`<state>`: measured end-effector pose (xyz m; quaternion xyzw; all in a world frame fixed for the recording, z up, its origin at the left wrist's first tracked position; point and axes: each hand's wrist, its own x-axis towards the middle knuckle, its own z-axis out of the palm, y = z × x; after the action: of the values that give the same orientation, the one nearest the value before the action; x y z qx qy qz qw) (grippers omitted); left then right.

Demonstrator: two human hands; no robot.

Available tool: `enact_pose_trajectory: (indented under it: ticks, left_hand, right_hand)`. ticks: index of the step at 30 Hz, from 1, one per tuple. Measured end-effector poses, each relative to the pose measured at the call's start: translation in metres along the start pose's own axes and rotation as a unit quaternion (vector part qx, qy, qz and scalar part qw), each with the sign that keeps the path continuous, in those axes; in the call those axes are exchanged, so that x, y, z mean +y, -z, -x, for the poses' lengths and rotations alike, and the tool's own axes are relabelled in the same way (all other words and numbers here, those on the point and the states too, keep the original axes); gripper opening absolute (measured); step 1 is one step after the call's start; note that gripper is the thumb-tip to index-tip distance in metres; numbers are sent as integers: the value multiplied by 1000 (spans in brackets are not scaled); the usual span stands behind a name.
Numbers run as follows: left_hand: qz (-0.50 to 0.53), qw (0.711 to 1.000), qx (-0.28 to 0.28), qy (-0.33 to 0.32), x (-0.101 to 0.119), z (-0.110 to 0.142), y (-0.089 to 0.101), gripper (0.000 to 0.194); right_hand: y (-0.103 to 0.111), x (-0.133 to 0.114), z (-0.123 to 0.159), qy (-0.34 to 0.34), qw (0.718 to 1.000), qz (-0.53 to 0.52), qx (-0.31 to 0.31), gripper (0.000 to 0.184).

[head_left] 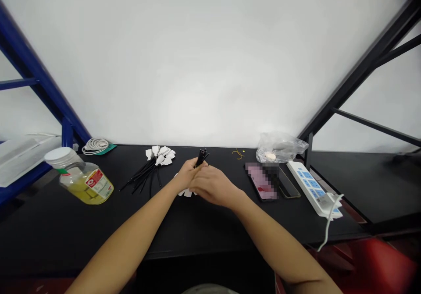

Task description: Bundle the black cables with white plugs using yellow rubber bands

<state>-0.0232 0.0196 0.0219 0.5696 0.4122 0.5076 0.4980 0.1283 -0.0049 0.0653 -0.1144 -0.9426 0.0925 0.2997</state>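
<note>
A bundle of thin black sticks (201, 156) stands up out of my left hand (186, 174), which is closed around it. White flat tags (187, 193) show below my hands, at the bundle's lower end. My right hand (213, 186) lies against the bundle from the right, its fingers bent and pressed together. What its fingertips pinch is hidden behind the hand. To the left of my hands, a loose pile of similar black sticks (143, 174) rests on the black table (197, 237), white tags (163, 152) pointing away from me.
Left stands a tilted clear jar (86, 181) with yellow contents, near a coiled white cable (95, 145). Yellow bands (238, 154) lie behind my right hand. Farther right are two phones (261, 181), a plastic bag (279, 147) and a white power strip (309, 184).
</note>
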Motion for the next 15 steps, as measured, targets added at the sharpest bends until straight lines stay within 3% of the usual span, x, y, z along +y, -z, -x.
enact_pose_trajectory:
  ticks: [1, 4, 6, 10, 12, 15]
  left_hand:
    - [-4, 1000, -13, 2, 1, 0, 3, 33]
    - [32, 999, -23, 19, 1, 1, 6, 34]
    - [43, 999, -20, 24, 0, 2, 5, 29]
    - [68, 997, -28, 3, -5, 2, 4, 30]
    - [47, 999, -16, -12, -7, 2, 3, 29]
    - [-5, 999, 25, -30, -9, 4, -1, 35]
  right_hand:
    - [-3, 8, 7, -59, 995, -56, 49, 13]
    - [-9, 30, 21, -243, 940, -140, 196, 15]
    - [-12, 37, 23, -282, 922, -165, 209, 20]
    - [-19, 41, 17, -323, 894, -258, 175, 29]
    - [-18, 42, 15, -347, 843, -379, 162, 31]
    - [-13, 42, 16, -332, 715, -595, 155, 23]
